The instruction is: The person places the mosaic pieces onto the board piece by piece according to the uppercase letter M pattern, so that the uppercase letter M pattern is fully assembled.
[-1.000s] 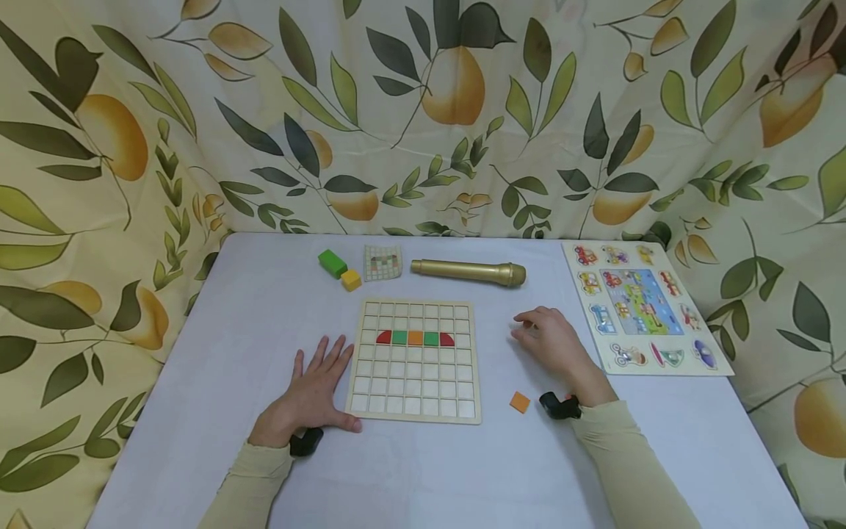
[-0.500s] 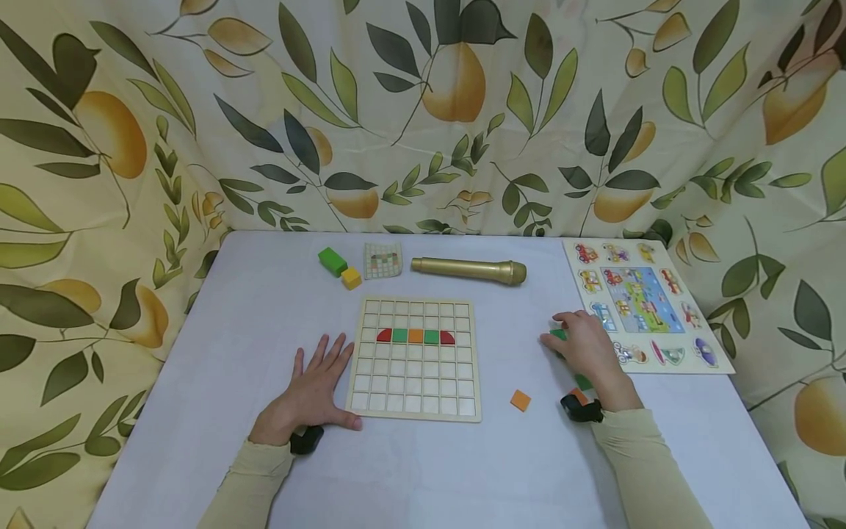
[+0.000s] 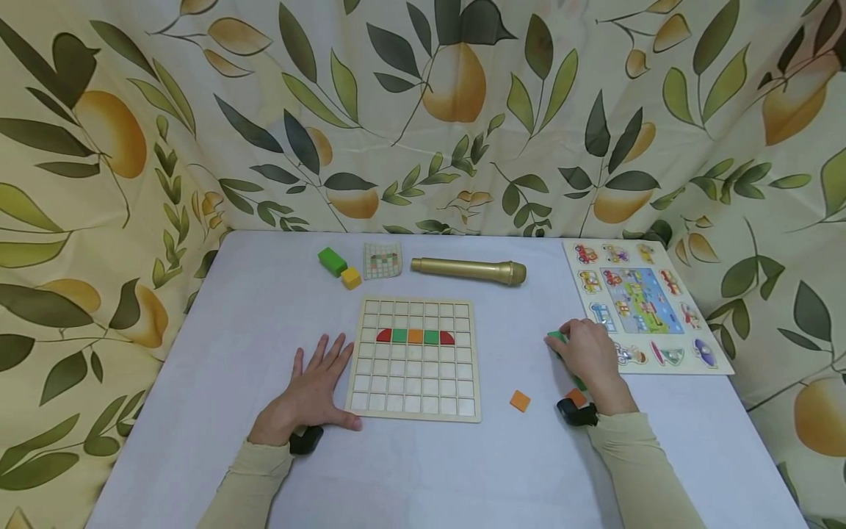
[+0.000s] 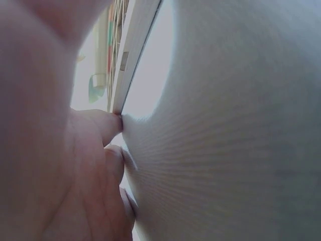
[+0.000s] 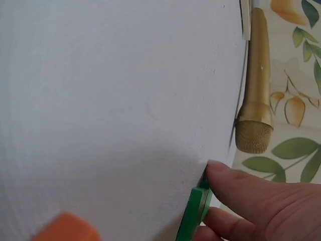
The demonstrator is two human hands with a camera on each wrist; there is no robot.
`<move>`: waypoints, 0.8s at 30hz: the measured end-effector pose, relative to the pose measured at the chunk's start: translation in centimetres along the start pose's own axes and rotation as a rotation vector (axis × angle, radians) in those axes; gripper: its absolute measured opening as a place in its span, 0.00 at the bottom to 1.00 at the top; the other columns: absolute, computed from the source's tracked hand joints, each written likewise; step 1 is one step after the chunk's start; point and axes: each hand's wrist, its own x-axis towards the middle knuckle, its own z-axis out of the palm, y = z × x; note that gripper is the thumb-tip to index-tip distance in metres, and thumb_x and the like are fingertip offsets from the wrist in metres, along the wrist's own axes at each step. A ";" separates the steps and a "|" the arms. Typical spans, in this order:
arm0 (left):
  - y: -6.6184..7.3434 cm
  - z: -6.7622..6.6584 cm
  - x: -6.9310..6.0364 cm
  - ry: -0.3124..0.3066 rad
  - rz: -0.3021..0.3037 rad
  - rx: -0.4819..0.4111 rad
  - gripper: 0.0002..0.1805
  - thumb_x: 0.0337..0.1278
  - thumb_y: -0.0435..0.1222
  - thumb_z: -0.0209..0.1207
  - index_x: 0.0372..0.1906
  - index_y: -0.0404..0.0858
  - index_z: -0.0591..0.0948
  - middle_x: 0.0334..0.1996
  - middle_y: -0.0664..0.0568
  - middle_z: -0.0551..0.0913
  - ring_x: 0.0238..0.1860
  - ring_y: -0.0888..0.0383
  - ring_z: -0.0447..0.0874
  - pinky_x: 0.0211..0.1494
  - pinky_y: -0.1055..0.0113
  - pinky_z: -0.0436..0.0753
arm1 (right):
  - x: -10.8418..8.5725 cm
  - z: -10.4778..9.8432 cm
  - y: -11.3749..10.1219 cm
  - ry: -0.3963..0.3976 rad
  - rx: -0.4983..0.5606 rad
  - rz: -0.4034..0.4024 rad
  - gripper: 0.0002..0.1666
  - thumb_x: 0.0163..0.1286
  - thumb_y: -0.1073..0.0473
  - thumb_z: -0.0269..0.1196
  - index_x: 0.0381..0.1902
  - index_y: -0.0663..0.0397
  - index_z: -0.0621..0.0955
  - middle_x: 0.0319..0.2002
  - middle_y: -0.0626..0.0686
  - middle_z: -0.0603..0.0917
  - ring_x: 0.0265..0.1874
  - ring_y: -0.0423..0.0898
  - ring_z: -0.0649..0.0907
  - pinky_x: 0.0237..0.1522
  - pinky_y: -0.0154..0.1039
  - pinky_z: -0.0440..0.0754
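Observation:
My left hand (image 3: 309,393) lies flat with spread fingers beside a wooden grid board (image 3: 423,419); its thumb is at the board's near left corner. Across one row of the board sit a red quarter-round tile (image 3: 384,336), a green tile (image 3: 399,336), an orange tile (image 3: 416,336), another green tile (image 3: 431,337) and another red one (image 3: 447,338). To the right, my right hand (image 3: 590,354) pinches a green tile (image 5: 204,187) between thumb and fingers. Another green tile (image 5: 189,218) is close beneath it. Its wrist partly hides a loose orange tile (image 3: 576,397).
A second orange tile (image 3: 520,400) lies right of the board. Behind the board are a green block (image 3: 333,261), a yellow block (image 3: 351,278), a small pattern card (image 3: 382,261) and a gold microphone (image 3: 468,270). A picture puzzle board (image 3: 687,353) lies at the right.
My right hand has moved right, away from the board, to the green tiles by the puzzle board, and its fingers have closed on one. My left hand has stayed still.

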 end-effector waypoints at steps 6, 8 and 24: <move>0.0 0.1 0.0 -0.005 -0.004 0.001 0.77 0.19 0.72 0.71 0.78 0.38 0.50 0.77 0.44 0.43 0.75 0.41 0.29 0.66 0.32 0.31 | -0.2 0.0 -0.4 0.006 -0.005 0.022 0.23 0.64 0.52 0.69 0.43 0.69 0.82 0.37 0.65 0.81 0.35 0.59 0.77 0.31 0.50 0.76; 0.0 0.1 0.1 -0.008 -0.006 0.001 0.77 0.19 0.72 0.71 0.78 0.38 0.50 0.77 0.44 0.42 0.75 0.41 0.29 0.66 0.33 0.31 | -0.2 0.0 -0.5 0.010 -0.014 0.044 0.23 0.63 0.50 0.69 0.42 0.69 0.82 0.36 0.64 0.81 0.34 0.59 0.77 0.30 0.50 0.76; 0.0 0.1 0.1 -0.007 -0.009 -0.003 0.77 0.19 0.72 0.71 0.78 0.37 0.51 0.77 0.43 0.43 0.75 0.41 0.29 0.66 0.32 0.31 | -0.1 0.4 -2.0 0.134 0.107 -0.081 0.17 0.65 0.54 0.66 0.36 0.68 0.83 0.30 0.60 0.83 0.30 0.56 0.80 0.30 0.49 0.76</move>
